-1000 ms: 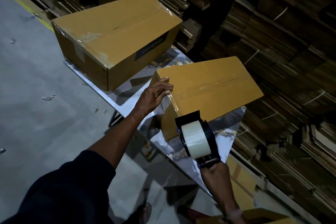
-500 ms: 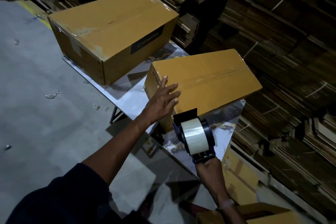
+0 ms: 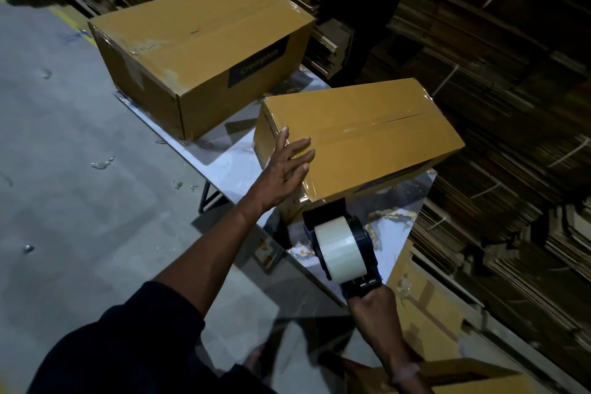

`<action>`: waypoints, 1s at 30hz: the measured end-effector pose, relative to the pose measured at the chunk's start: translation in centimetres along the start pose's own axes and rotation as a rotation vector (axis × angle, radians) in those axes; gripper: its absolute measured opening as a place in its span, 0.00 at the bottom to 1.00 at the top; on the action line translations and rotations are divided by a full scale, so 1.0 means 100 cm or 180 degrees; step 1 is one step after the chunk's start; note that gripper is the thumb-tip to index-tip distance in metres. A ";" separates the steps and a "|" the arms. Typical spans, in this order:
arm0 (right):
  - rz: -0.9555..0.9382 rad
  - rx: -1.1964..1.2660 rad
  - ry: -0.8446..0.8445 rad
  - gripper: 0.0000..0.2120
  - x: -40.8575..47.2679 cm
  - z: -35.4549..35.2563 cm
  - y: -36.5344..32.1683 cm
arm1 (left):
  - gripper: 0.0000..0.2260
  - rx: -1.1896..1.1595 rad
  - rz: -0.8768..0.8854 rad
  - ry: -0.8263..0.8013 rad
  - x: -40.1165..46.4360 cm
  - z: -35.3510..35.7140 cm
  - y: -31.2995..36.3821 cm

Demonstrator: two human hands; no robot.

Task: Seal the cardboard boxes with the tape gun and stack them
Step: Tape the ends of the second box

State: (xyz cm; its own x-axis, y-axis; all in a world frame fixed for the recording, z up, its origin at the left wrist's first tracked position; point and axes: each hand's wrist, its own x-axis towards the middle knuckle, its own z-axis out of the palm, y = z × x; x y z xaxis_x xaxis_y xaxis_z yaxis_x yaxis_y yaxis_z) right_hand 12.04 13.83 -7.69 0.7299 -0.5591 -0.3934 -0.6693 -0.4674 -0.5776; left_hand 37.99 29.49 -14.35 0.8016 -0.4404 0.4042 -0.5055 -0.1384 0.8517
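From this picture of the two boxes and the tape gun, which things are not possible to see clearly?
- Head view: fingers of the right hand round the handle of the tape gun; the gun and the wrist hide them.
- Print on the dark label of the far box: too small and blurred.
- Near end of the near box: covered by the left hand and the tape gun.
- Box at the bottom edge: cut off by the frame.

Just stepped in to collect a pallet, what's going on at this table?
A person is taping brown cardboard boxes shut on a glossy table. Their left hand lies flat with straight fingers on the near corner of the smaller brown box, while the right hand grips a black tape gun with a clear roll at that box's near end. A larger brown box sits behind.
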 end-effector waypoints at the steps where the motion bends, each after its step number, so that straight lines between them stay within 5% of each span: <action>1: 0.0041 -0.0011 -0.0029 0.16 -0.002 0.000 0.007 | 0.16 0.0012 0.0026 0.0004 0.000 0.000 0.001; 7: 0.0010 -0.0016 -0.0146 0.07 0.004 0.011 0.019 | 0.16 0.0134 0.0017 0.0021 -0.002 0.003 0.000; 21: -0.0126 0.0660 -0.0354 0.21 0.055 0.045 0.000 | 0.16 0.0501 0.0152 0.0119 -0.001 0.007 -0.006; 30: 0.0114 0.0060 -0.0460 0.13 0.077 0.051 0.020 | 0.15 0.0616 0.0208 0.0080 0.002 0.009 -0.012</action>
State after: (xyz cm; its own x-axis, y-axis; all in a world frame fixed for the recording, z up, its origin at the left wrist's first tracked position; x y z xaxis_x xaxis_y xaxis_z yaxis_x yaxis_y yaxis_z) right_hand 17.05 12.07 -15.49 0.7188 -0.4702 -0.5121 -0.6937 -0.4351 -0.5740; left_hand 38.47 28.81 -15.61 0.7716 -0.4322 0.4667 -0.6066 -0.2792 0.7444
